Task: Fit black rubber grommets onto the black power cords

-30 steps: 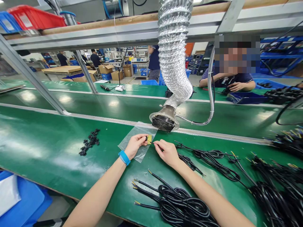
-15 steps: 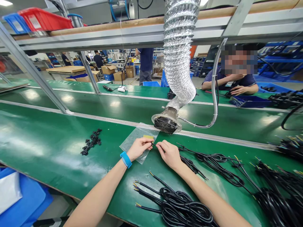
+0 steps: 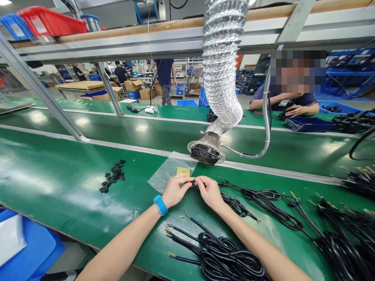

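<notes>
My left hand (image 3: 175, 191), with a blue band at the wrist, pinches a small black plastic piece (image 3: 192, 182), mostly covered by the fingertips. Close against it, my right hand (image 3: 209, 192) is closed in a pinch on the end of a black cable, largely hidden by the fingers. The fingertips of both hands meet over a clear plastic bag (image 3: 161, 174) with a yellow slip (image 3: 183, 171) on it. Coiled black cables (image 3: 231, 251) with stripped, coloured wire ends lie below my hands. Small black plastic pieces (image 3: 113, 175) form a loose pile to the left.
A fume duct (image 3: 224, 78) hangs just beyond my hands, its round fan inlet (image 3: 205, 155) low over the bench. More cable bundles (image 3: 342, 238) crowd the right side. Across the bench sits a co-worker (image 3: 285, 103). A blue bin (image 3: 29, 249) stands at lower left.
My left hand has moved right with the black piece, bringing it against my right fingertips and uncovering the yellow slip. A person in the background has walked left.
</notes>
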The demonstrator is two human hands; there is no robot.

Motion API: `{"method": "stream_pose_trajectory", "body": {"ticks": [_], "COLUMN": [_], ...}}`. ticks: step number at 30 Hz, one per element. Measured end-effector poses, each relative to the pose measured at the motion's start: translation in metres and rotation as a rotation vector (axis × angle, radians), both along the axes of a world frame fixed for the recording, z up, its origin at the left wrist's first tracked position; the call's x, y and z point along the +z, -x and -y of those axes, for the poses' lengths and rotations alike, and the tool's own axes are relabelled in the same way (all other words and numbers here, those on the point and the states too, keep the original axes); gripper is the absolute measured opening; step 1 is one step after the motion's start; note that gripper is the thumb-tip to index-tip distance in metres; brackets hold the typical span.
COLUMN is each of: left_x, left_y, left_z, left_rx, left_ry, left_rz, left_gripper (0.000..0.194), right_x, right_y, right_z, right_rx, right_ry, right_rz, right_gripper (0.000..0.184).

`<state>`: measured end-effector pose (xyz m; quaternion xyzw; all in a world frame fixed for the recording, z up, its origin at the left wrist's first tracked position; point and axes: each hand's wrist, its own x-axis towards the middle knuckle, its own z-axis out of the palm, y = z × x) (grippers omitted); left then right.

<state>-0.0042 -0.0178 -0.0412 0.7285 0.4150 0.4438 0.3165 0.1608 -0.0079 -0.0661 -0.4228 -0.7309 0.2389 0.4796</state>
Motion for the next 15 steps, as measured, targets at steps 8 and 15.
{"method": "stream_pose_trajectory", "body": {"ticks": [8, 15], "left_x": [-0.0032, -0.0065], "left_y": [-0.0065, -0.0073], "left_z": [0.0046, 0.0026], "left_rx": [0.06, 0.11], "left_ry": [-0.055, -0.06], "left_rz": [0.016, 0.009], "left_gripper": [0.021, 0.024], "right_x": [-0.0005, -0.0048], "right_y": [0.0038, 0.0066], "right_z": [0.003, 0.0022], "right_rx": [0.034, 0.037], "right_ry": [0.09, 0.091], "right_rz": [-0.058, -0.062], "right_gripper": [0.037, 0.038]}}
